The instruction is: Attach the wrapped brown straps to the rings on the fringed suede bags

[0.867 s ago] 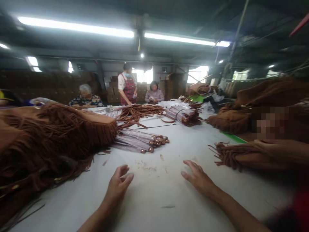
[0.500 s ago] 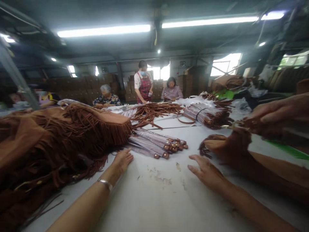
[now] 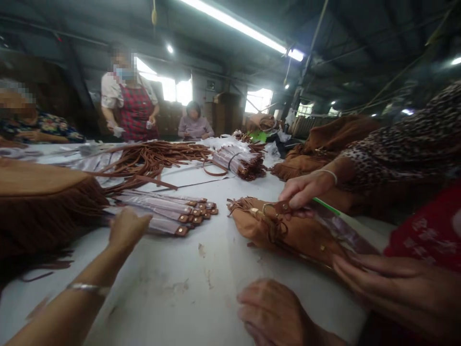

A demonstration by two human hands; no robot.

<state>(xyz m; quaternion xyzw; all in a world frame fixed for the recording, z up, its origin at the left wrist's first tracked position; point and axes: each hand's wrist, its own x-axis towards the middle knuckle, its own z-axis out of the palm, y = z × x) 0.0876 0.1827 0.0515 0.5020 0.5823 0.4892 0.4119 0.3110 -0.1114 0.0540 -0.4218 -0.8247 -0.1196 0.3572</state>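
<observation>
In the head view, the left hand [image 3: 129, 228] is at the sleeved straps [image 3: 162, 211], which lie in a loose pile on the counter [image 3: 162, 302], their riveted ends [image 3: 183, 218] fanned rightward. Its fingers are mostly hidden, so I cannot tell whether the grip is clamped on a strap or only touching. The right hand [image 3: 275, 312] is low at the counter, fingers side by side and bent; its palm is out of sight, so its grip is unclear too. Handling 1 strap well probably calls for a light pinch and a lengthwise draw, so neighbours stay put and the thin wrap does not tear.

As for containers, pale sleeves [image 3: 163, 225] enclose the straps, leaving the riveted ends bare. Nearby, a co-worker's upper hand [image 3: 304, 190] and lower hand [image 3: 382, 278] work at a fringed bag [image 3: 309, 233], contents hidden. Stacked cartons [image 3: 226, 115] stand beyond.
</observation>
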